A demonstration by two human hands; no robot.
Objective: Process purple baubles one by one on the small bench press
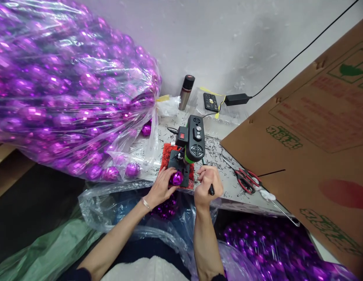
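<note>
Between the fingers of my left hand [163, 182] is a shiny purple ball ornament [177, 178], at the front of a small black and green bench machine [196, 138]. My right hand [209, 182] is wrapped round the machine's lever handle [211, 190], whose black end shows below the fist. The machine's black base [185, 180] stands on a red mat [166, 152]. A black box with a red switch [181, 136] sits at its left side. The ball hides part of the base, and my fingers cover part of the ball.
A huge clear bag of purple balls [82, 89] fills the left, with loose balls [132, 169] beside it. Red-handled scissors [246, 180] lie right, near a cardboard box [304, 128]. Behind are a flask [186, 93], a phone [210, 102] and a power adapter [236, 99]. Black shreds litter the table.
</note>
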